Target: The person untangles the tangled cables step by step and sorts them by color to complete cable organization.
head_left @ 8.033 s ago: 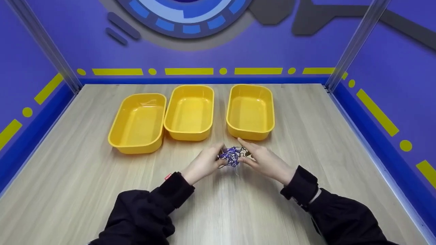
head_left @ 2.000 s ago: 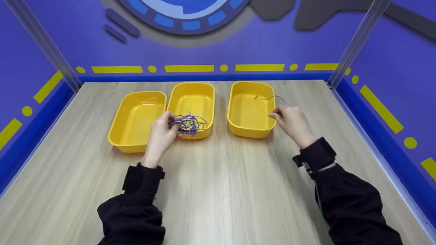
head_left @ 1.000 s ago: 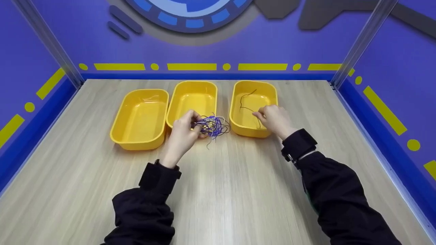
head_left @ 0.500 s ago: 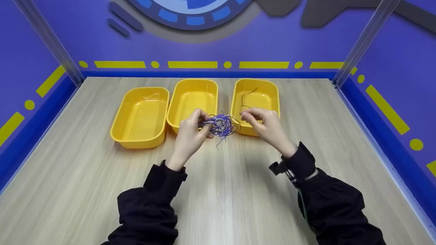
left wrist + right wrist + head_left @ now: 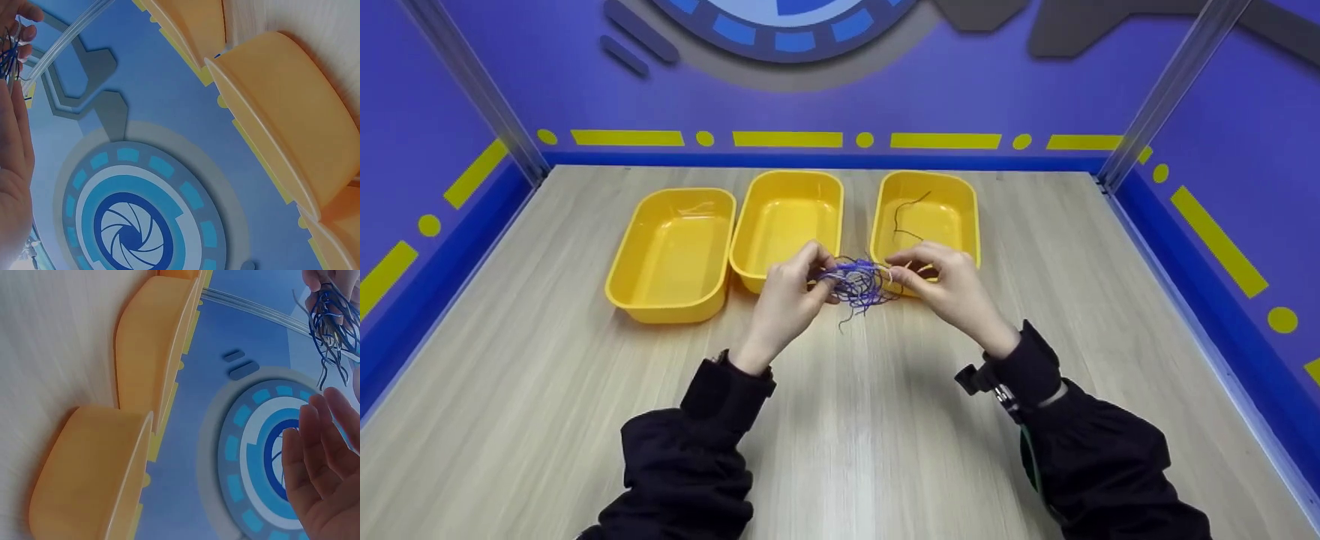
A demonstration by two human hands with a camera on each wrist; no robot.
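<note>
My left hand (image 5: pixel 793 296) pinches a tangle of thin purple, dark and whitish wires (image 5: pixel 856 283) above the table, in front of the middle and right yellow trays. The loose ends stick out towards the right, and one hangs down. At the tangle's right side my right hand (image 5: pixel 949 285) pinches a pale wire end between thumb and forefinger. A single dark wire (image 5: pixel 895 217) lies in the right yellow tray (image 5: pixel 977 217), partly hidden behind the right hand. In the right wrist view the wire tangle (image 5: pixel 332 326) hangs from the left hand, beyond the right hand's fingers (image 5: pixel 318 461).
Left of the wires stand the middle yellow tray (image 5: pixel 841 202) and the left yellow tray (image 5: pixel 667 307), side by side. Wood-grain tabletop (image 5: pixel 840 450) spreads in front of them. Blue-purple panels (image 5: pixel 585 90) close off the back and both sides.
A dark wire has been let go in the right tray. My right hand has moved left from that tray to the tangle, and my left hand has carried the tangle rightwards.
</note>
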